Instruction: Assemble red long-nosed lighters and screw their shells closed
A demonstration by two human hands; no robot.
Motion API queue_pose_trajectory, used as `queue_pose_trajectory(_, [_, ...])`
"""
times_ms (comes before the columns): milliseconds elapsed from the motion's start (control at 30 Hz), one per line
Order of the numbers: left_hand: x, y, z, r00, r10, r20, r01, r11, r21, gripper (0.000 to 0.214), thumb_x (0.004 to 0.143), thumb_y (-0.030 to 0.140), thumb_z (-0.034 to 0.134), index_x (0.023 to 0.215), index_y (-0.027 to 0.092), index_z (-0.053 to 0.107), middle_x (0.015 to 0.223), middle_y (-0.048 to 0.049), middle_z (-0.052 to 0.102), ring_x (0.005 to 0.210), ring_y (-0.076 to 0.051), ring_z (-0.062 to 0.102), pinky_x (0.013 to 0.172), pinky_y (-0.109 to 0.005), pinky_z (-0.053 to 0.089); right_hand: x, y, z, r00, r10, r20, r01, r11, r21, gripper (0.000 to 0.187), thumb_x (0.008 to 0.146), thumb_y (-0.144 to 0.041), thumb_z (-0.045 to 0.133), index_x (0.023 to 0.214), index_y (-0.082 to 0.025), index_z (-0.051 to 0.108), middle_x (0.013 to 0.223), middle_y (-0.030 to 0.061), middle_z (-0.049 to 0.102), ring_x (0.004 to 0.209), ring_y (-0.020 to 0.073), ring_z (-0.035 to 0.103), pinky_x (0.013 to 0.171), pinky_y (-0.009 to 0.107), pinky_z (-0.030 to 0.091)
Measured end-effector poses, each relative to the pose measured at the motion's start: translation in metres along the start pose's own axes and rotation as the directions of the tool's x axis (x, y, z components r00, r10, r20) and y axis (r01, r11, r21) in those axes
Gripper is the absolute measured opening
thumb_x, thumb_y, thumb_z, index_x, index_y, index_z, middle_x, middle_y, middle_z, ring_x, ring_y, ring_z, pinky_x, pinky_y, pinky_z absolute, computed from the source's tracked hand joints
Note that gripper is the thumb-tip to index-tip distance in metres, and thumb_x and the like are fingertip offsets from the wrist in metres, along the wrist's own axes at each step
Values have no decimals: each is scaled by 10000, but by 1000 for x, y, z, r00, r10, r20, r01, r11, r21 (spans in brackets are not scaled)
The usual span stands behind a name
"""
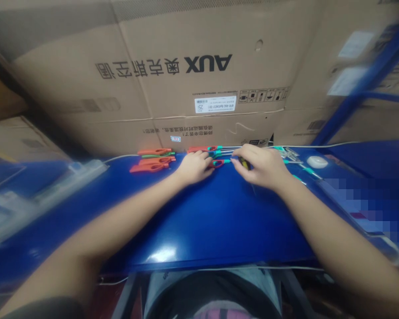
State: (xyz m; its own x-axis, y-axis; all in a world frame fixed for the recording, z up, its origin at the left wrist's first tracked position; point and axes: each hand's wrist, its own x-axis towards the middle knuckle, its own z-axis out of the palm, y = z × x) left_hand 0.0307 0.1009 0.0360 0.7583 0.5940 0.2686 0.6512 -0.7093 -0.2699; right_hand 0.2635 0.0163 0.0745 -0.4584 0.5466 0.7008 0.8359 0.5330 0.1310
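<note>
My left hand is closed on a red and teal lighter-like stick that lies on the blue table. My right hand is curled beside it, pinching a small dark and yellow tool against the stick's tip. More red and teal sticks lie just behind my left hand. A pile of orange ones rests further left. Thin metal rods with teal ends lie behind my right hand.
A large brown AUX cardboard box stands right behind the table. A clear plastic bag lies at the left. A white round object sits at the right, near a blue shelf post.
</note>
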Motion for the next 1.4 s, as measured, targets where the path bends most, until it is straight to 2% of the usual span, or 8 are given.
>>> queue_pose_trajectory(100, [-18, -12, -8, 1000, 2, -2, -2, 1000, 15, 306, 979, 347, 490, 1080, 133, 684, 1126, -159, 670, 1081, -308, 599, 872, -408, 470, 2, 4, 1, 957, 97, 274, -75, 993, -92, 235, 942, -385, 563, 1010, -197, 686, 1017, 61, 752, 812, 208, 683, 582, 294, 367])
queue_pose_trajectory(267, [-64, -57, -16, 998, -20, 66, 18, 999, 27, 254, 942, 274, 513, 1040, 153, 713, 1102, -149, 682, 1027, -290, 620, 905, -422, 474, 3, 16, 8, 749, 213, 628, -106, 973, -203, 275, 953, -408, 537, 1030, -178, 667, 1114, 112, 731, 954, 276, 696, 600, 300, 386])
queue_pose_trajectory(433, [-100, -94, -26, 985, -139, 98, 138, 990, 19, 274, 933, 297, 514, 1063, 158, 711, 1093, -144, 684, 984, -260, 646, 862, -374, 501, -5, 30, 20, 473, 369, 800, -199, 929, -311, 251, 941, -330, 557, 1101, -170, 666, 1149, 158, 727, 997, 308, 700, 645, 324, 437])
queue_pose_trajectory(567, [-108, -105, -30, 969, -217, 118, 216, 976, 16, 360, 956, 443, 482, 1017, 173, 712, 1072, -131, 683, 981, -262, 648, 859, -365, 505, -8, 36, 23, 382, 437, 814, -238, 898, -370, 249, 938, -295, 534, 1138, -197, 647, 1167, 140, 728, 958, 299, 707, 604, 316, 428])
queue_pose_trajectory(733, [-111, -107, -27, 949, -267, 165, 271, 963, 1, 361, 909, 455, 515, 1052, 177, 696, 1113, -128, 685, 961, -269, 660, 799, -347, 508, -8, 40, 23, 338, 479, 810, -245, 876, -416, 253, 942, -265, 493, 1137, -191, 637, 1163, 152, 719, 964, 320, 697, 601, 340, 429])
queue_pose_trajectory(1000, [-113, -113, -20, 904, -323, 281, 341, 940, -17, 406, 766, 312, 594, 1140, 181, 683, 1091, -120, 723, 918, -291, 692, 738, -334, 506, -11, 43, 27, 382, 456, 804, -249, 889, -385, 341, 898, -222, 517, 1220, -190, 626, 1245, 159, 681, 1024, 337, 680, 668, 365, 469])
queue_pose_trajectory(1300, [-119, -122, -19, 849, -380, 368, 448, 886, -118, 532, 787, 320, 590, 1297, 178, 642, 1206, -121, 729, 1000, -294, 703, 780, -328, 525, -13, 39, 25, 384, 422, 822, -231, 905, -357, 382, 899, -208, 497, 1258, -166, 618, 1277, 178, 644, 1043, 338, 669, 663, 366, 469])
queue_pose_trajectory(1400, [-122, -129, -19, 851, -353, 389, 448, 875, -186, 486, 816, 350, 591, 1270, 194, 667, 1243, -97, 724, 1058, -269, 692, 854, -306, 522, -11, 36, 23, 351, 443, 825, -237, 894, -380, 407, 869, -173, 517, 1267, -191, 604, 1273, 151, 651, 1056, 326, 664, 651, 356, 472])
